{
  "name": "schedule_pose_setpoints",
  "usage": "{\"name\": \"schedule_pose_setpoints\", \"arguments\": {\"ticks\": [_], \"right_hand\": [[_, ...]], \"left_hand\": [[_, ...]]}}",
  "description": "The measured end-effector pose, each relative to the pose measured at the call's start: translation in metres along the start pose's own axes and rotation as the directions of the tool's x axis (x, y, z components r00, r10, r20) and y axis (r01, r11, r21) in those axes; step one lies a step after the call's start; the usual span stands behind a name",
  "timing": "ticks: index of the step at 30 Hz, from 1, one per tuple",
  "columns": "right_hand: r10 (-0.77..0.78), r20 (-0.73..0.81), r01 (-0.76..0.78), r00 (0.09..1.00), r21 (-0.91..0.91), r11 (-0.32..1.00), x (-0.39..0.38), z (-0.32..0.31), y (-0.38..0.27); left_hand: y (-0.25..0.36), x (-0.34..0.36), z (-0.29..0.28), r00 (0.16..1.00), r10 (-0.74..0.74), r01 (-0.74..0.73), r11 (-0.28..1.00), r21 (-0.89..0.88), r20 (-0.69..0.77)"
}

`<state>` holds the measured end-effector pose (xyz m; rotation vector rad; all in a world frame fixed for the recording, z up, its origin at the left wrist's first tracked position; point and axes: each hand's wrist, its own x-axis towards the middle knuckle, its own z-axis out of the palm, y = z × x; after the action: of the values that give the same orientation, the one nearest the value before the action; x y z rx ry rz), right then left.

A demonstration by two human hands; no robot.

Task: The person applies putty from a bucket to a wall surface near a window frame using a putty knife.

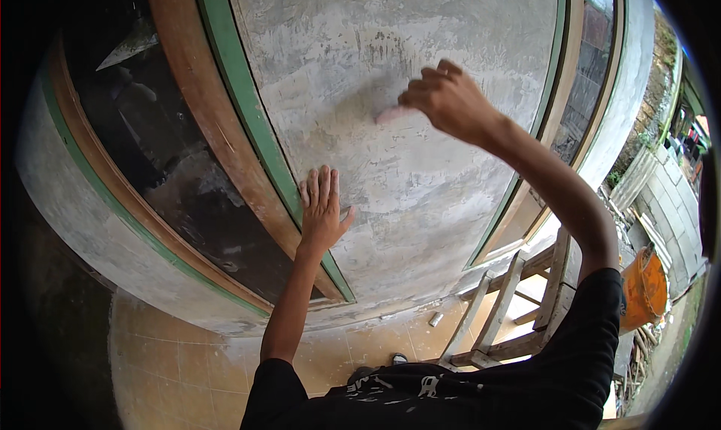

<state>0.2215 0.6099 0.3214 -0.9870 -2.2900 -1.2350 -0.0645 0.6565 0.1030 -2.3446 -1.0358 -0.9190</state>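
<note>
My left hand (321, 211) lies flat with its fingers stretched out, at the border of the rough grey plastered wall (420, 175) and the green strip (248, 84) beside it. Higher up and to the right, my right hand (454, 103) is curled closed in front of the wall. From its fingers pokes a small pale pink piece (392, 114), blurred and close to the plaster; I cannot make out its kind. Whitish patches and streaks cover the plaster around both hands.
A brown-framed dark window (188, 175) is on the left, another window (582, 69) on the right. Below right stands a wooden ladder-like frame (518, 310), with an orange bucket (644, 289) beyond. A small cylinder (435, 319) lies on the tan tiled floor (203, 362).
</note>
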Motion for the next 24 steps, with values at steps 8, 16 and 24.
{"name": "schedule_pose_setpoints", "arguments": {"ticks": [8, 16, 24], "right_hand": [[-0.075, -0.511, -0.066, 0.856, -0.253, 0.965, 0.032, -0.028, 0.043], [-0.141, -0.046, 0.144, 0.989, 0.066, 0.987, -0.066, 0.040, -0.076], [0.072, 0.019, -0.074, 0.997, 0.089, 0.993, -0.010, 0.021, -0.014]], "left_hand": [[0.001, -0.001, 0.002, 0.999, 0.011, -0.010, 1.000, 0.024, -0.031], [0.001, -0.001, -0.004, 0.999, -0.036, 0.036, 0.999, -0.001, -0.033], [-0.001, -0.001, 0.001, 0.998, -0.007, 0.008, 1.000, 0.018, -0.058]]}}
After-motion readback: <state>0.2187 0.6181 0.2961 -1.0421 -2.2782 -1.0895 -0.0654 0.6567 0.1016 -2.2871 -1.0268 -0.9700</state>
